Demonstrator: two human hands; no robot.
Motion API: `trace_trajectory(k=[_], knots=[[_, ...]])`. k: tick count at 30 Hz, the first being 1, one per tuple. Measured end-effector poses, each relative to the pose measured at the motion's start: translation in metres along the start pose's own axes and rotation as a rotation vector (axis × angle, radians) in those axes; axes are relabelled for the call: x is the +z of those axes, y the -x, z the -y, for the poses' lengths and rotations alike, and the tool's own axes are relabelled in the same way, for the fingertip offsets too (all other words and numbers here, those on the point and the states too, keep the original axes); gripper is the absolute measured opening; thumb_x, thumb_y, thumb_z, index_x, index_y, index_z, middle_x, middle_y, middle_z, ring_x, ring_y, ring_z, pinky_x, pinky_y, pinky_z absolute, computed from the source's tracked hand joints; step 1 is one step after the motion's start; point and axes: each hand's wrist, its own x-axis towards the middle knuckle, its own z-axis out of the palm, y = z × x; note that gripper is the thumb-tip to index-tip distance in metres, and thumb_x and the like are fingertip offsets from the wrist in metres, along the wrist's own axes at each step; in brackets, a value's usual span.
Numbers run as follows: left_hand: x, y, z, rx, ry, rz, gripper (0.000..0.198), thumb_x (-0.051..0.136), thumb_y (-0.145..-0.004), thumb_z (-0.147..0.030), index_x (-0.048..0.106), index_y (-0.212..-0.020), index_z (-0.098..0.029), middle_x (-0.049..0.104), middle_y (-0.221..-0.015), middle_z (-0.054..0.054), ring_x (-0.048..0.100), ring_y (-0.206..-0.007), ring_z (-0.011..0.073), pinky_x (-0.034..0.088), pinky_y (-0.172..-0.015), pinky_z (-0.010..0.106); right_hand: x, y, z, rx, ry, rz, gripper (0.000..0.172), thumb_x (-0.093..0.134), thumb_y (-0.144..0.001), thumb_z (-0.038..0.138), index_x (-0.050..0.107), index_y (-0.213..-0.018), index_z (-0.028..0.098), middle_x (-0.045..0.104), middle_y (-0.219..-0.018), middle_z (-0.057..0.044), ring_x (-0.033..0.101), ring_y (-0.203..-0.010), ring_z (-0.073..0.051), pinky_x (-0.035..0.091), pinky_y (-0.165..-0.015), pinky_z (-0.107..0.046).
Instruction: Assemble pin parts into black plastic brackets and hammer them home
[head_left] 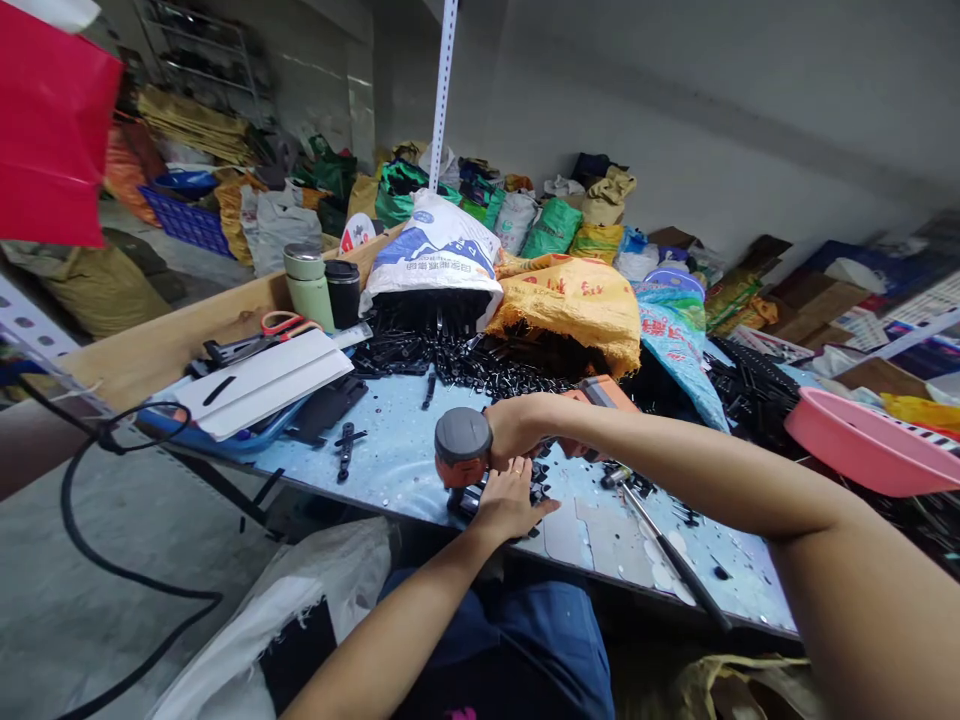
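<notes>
The person's two bare hands meet near the front edge of one pale-blue worktable [397, 425]. The right hand [511, 430] is closed around one cordless drill [463, 437], which is orange with a round grey cap; its battery end sticks out past the wrist. The left hand [511, 497], with one ring on a finger, lies just beside the drill, fingers close together and thumb spread, over small black plastic parts; whether it grips one I cannot tell. The drill is above the front edge, its working end hidden. To the right lies one hammer [675, 567] with a black handle. Two black pieces lie apart on the left: one crossed piece [346, 450] and one short strip [429, 390]. Behind, three open sacks stand in a row, one white [435, 245], one orange [574, 295] and one blue [675, 340], with a heap of black parts [450, 355], too many to count, before them. Two drink containers stand at the back left, one green flask [309, 300] and one black tumbler [343, 295], near one pair of orange-handled scissors and one blue tray [255, 440] bearing white panels [270, 385]. One pink basin [874, 445] sits at far right.
</notes>
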Motion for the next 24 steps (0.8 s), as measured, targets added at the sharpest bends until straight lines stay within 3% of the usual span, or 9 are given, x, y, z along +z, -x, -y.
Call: trace_trajectory(k=[5,8,10,14,18,24], knots=[[-0.001,-0.002,-0.002,-0.005,0.009,-0.013,0.082,0.025,-0.081,-0.069,0.031,-0.136,-0.008,0.033,-0.144,0.017,0.028,-0.132,0.0302,0.020,-0.108,0.046,0.000,0.002,0.002,0.004,-0.022,-0.019,0.020,0.058,-0.058,0.021,0.066,-0.073,0.010,0.062,-0.063,-0.005,0.056,-0.051,-0.016,0.043,-0.044,-0.023],[-0.007,0.002,0.000,-0.011,0.000,-0.002,0.075,0.023,-0.085,-0.064,0.032,-0.136,-0.009,0.035,-0.142,0.017,0.029,-0.132,0.0301,0.023,-0.107,0.046,0.008,0.004,-0.009,-0.011,-0.035,-0.067,0.021,0.062,-0.057,0.024,0.066,-0.073,0.010,0.063,-0.065,-0.004,0.057,-0.054,-0.016,0.043,-0.046,-0.023],[-0.014,0.010,0.008,0.068,-0.008,0.040,0.075,0.029,-0.083,-0.066,0.033,-0.136,-0.014,0.035,-0.143,0.014,0.028,-0.133,0.0291,0.024,-0.107,0.044,0.014,0.008,-0.025,-0.032,-0.132,-0.084,0.024,0.065,-0.057,0.026,0.066,-0.077,0.012,0.061,-0.063,-0.002,0.055,-0.053,-0.014,0.042,-0.047,-0.022],[-0.022,0.027,0.031,0.291,-0.144,0.123,0.092,0.061,-0.066,-0.065,0.029,-0.138,-0.016,0.023,-0.148,0.015,0.014,-0.137,0.0302,0.015,-0.111,0.045,0.019,0.023,-0.073,0.004,-0.380,-0.143,0.020,0.062,-0.061,0.023,0.063,-0.078,0.012,0.052,-0.052,0.004,0.048,-0.044,-0.010,0.038,-0.041,-0.020],[-0.015,0.032,0.043,0.205,-0.270,0.074,0.092,0.068,-0.068,-0.052,0.027,-0.138,-0.009,0.020,-0.147,0.021,0.013,-0.137,0.0301,0.018,-0.111,0.043,0.012,0.034,-0.123,0.225,-0.451,-0.262,0.017,0.061,-0.062,0.020,0.061,-0.078,0.012,0.048,-0.048,0.005,0.046,-0.042,-0.010,0.037,-0.040,-0.020],[-0.001,0.029,0.047,0.257,-0.328,-0.048,0.093,0.070,-0.065,-0.051,0.030,-0.136,-0.008,0.027,-0.144,0.022,0.021,-0.135,0.0317,0.024,-0.109,0.045,0.003,0.030,-0.168,0.390,-0.420,-0.242,0.014,0.067,-0.058,0.022,0.061,-0.067,0.013,0.050,-0.048,0.003,0.048,-0.045,-0.011,0.040,-0.044,-0.022]])
